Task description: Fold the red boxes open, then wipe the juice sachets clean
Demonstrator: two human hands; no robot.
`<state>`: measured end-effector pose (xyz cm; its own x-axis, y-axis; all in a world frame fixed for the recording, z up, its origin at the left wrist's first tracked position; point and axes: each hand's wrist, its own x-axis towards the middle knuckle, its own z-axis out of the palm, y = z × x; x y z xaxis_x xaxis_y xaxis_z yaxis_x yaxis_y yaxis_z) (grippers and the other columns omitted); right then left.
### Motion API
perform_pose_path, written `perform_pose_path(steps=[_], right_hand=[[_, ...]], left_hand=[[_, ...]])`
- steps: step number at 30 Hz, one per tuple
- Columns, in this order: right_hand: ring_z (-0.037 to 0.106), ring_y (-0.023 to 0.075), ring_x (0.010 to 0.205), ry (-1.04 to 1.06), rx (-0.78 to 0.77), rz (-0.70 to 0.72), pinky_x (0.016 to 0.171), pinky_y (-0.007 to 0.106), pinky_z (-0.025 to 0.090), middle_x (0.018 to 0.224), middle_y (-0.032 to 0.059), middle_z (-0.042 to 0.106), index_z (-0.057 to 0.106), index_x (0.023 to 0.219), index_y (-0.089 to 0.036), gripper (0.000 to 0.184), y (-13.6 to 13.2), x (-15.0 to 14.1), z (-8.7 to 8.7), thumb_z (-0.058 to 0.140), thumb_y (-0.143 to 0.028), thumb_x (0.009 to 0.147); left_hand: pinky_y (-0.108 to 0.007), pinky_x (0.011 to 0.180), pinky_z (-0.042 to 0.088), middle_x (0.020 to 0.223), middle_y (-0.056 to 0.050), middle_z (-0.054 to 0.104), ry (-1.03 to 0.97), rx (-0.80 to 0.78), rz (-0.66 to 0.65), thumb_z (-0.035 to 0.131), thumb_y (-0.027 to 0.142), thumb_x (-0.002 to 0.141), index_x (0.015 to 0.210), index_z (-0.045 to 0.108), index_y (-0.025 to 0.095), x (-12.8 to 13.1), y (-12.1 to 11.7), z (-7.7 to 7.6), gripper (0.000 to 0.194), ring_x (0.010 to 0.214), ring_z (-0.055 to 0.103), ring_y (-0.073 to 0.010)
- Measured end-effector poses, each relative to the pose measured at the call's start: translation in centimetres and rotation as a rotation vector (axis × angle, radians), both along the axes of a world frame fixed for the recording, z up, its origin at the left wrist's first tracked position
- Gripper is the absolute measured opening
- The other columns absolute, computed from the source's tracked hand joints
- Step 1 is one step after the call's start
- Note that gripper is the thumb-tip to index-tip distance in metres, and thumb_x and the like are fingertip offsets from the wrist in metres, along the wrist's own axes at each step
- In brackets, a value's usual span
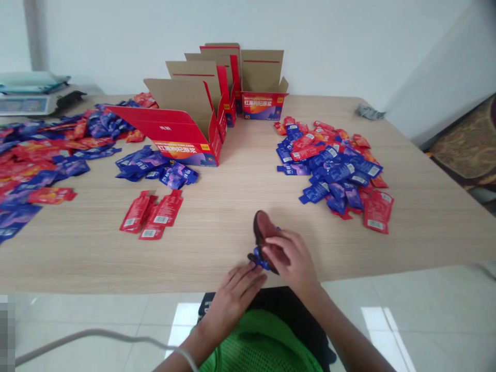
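Near the table's front edge, my right hand (294, 258) grips a dark reddish-brown, long oval thing (264, 225) with a black rim; its kind I cannot make out. Under its lower end shows a small blue and black piece (259, 258), partly covered by the fingers. My left hand (236, 292) lies palm down with fingers stretched out, the fingertips touching the near side of that piece; its thumb is hidden. Ahead and to the right is a pile of blue and red sachets (333, 165). Several red sachets (155, 216) lie ahead and to the left.
Several open cardboard boxes stand behind, the nearest box (188, 147) beside a heap of blue sachets (141, 163). Another open box (263, 106) stands at the back. More mixed sachets (34, 160) cover the left side, near a scale (31, 103). A grey crumpled item (370, 111) lies back right.
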<state>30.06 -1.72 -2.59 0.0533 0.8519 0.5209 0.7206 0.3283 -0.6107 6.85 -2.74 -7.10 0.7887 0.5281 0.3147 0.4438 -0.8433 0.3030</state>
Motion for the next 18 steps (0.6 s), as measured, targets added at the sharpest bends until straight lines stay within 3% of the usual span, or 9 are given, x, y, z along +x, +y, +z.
perform_pose_path(steps=[2, 4, 8, 11, 13, 16, 18], right_hand=[[0.065, 0.0252, 0.107, -0.136, -0.048, 0.115, 0.097, 0.044, 0.056, 0.111, 0.0057, 0.071, 0.072, 0.114, -0.03, 0.017, 0.3, -1.2, -1.5, 0.069, -0.025, 0.097], [0.063, 0.0265, 0.108, -0.212, -0.063, 0.106, 0.098, 0.046, 0.055, 0.11, 0.0059, 0.071, 0.073, 0.111, -0.03, 0.015, 0.7, -0.9, -2.8, 0.07, -0.026, 0.097], [0.063, 0.028, 0.11, -0.266, -0.106, -0.004, 0.098, 0.048, 0.054, 0.114, 0.0076, 0.071, 0.073, 0.115, -0.03, 0.017, 2.5, 3.3, -3.7, 0.067, -0.032, 0.099], [0.065, 0.0278, 0.107, -0.252, -0.092, -0.119, 0.098, 0.048, 0.055, 0.112, 0.0082, 0.071, 0.074, 0.116, -0.028, 0.02, 4.1, 6.8, -2.8, 0.066, -0.039, 0.1], [0.066, 0.0276, 0.107, -0.184, -0.036, -0.215, 0.099, 0.048, 0.055, 0.112, 0.0086, 0.071, 0.074, 0.116, -0.027, 0.022, 4.6, 7.5, -1.6, 0.066, -0.041, 0.1], [0.068, 0.0265, 0.108, -0.05, 0.049, -0.253, 0.1, 0.046, 0.056, 0.114, 0.0083, 0.071, 0.073, 0.117, -0.028, 0.021, 3.4, 5.1, 0.0, 0.069, -0.036, 0.098], [0.068, 0.0255, 0.108, -0.038, 0.039, -0.105, 0.097, 0.043, 0.058, 0.115, 0.0078, 0.07, 0.073, 0.117, -0.03, 0.021, 1.8, 2.1, 0.4, 0.072, -0.032, 0.096]], left_hand=[[-0.044, 0.115, 0.049, 0.14, -0.006, 0.069, 0.0, -0.011, 0.0, 0.047, 0.017, 0.11, 0.143, 0.062, 0.021, -0.1, 0.0, -0.1, 0.036, 0.134, 0.06, -0.0244], [-0.043, 0.114, 0.05, 0.142, -0.006, 0.069, 0.005, -0.003, -0.003, 0.045, 0.018, 0.111, 0.143, 0.062, 0.02, -0.2, 0.0, -0.2, 0.037, 0.135, 0.06, -0.0241], [-0.039, 0.114, 0.048, 0.149, -0.006, 0.063, 0.029, 0.041, -0.028, 0.038, 0.016, 0.112, 0.145, 0.06, 0.019, -0.4, -0.3, -0.4, 0.04, 0.142, 0.055, -0.0219], [-0.035, 0.115, 0.047, 0.152, -0.005, 0.061, 0.039, 0.07, -0.027, 0.034, 0.014, 0.113, 0.146, 0.059, 0.018, -0.2, -0.6, -0.2, 0.042, 0.143, 0.055, -0.0195], [-0.035, 0.115, 0.047, 0.152, -0.005, 0.061, 0.038, 0.074, -0.024, 0.036, 0.014, 0.113, 0.146, 0.059, 0.018, 0.0, -0.8, 0.0, 0.041, 0.143, 0.055, -0.0192], [-0.036, 0.114, 0.048, 0.151, -0.006, 0.062, 0.027, 0.064, -0.016, 0.038, 0.013, 0.112, 0.145, 0.06, 0.018, 0.3, -1.1, -0.2, 0.04, 0.141, 0.057, -0.02], [-0.038, 0.113, 0.049, 0.145, -0.007, 0.066, 0.018, 0.049, -0.007, 0.04, 0.013, 0.111, 0.143, 0.061, 0.017, 0.4, -1.3, -0.5, 0.038, 0.136, 0.062, -0.0212]])
